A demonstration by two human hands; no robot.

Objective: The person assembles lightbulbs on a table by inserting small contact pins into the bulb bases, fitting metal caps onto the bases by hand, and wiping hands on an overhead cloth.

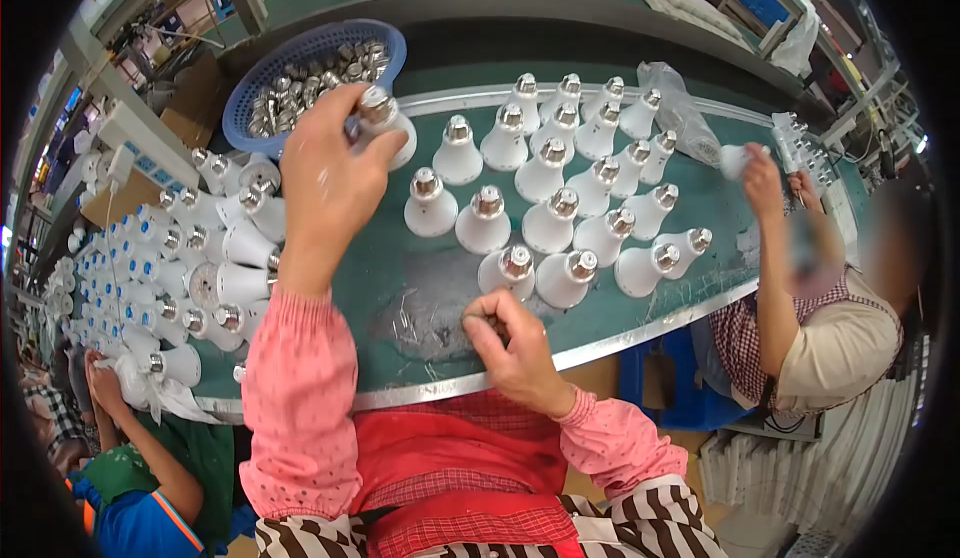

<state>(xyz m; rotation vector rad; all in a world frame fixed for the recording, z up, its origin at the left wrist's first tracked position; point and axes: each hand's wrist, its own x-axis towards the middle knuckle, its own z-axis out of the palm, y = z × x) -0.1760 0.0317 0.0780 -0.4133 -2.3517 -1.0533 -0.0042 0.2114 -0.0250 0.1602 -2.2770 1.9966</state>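
A white bulb [402, 128], silver cap [378, 104] up, is pinched in the left hand [335, 173]'s fingers at the view's 11 o'clock, with, from it, a basket [397, 53] at 10, standing bulbs [541, 173] crowding 3 to 5, heaped bulbs [242, 285] at 8, and the right hand [515, 348]'s curled fingers, contents unclear, at 5.

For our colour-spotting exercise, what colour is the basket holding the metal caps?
Blue; the plastic basket shows best in the head view.

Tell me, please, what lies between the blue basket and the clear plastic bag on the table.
The head view shows the left hand holding one bulb, then a group of standing bulbs, between basket and bag.
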